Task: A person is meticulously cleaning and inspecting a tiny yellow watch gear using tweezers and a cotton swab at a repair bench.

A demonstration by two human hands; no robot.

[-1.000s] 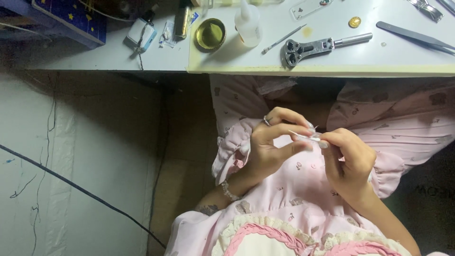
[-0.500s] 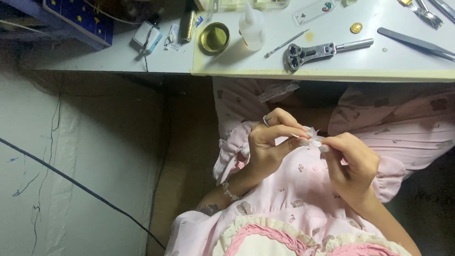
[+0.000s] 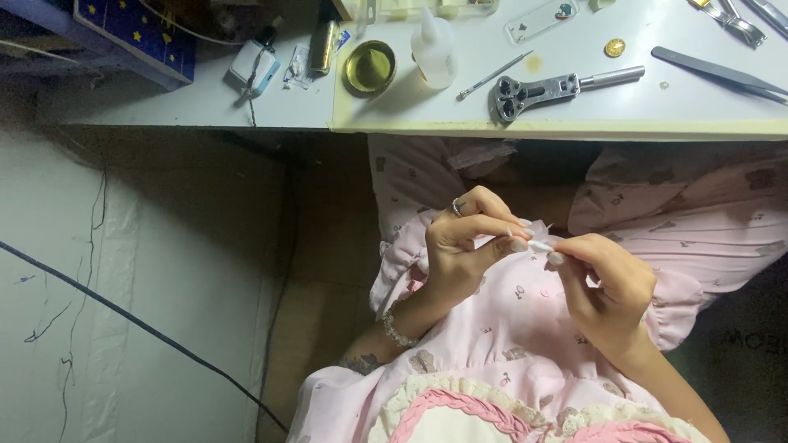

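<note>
small pale object [image 3: 538,245], mostly hidden, pinched between left hand [image 3: 464,246], right hand [image 3: 603,279]

A pale pink dress [image 3: 525,344] with small prints and a lace-trimmed collar; a ring [image 3: 457,208] and beaded bracelet [image 3: 396,331] on the left side; long pale nails.

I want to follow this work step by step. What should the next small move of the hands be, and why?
Probably a steadier pinch. Both the left hand and the right hand pinch a small pale piece over the lap, below the table edge; what it is cannot be told. If dropped, it would fall into the pink dress.
</note>
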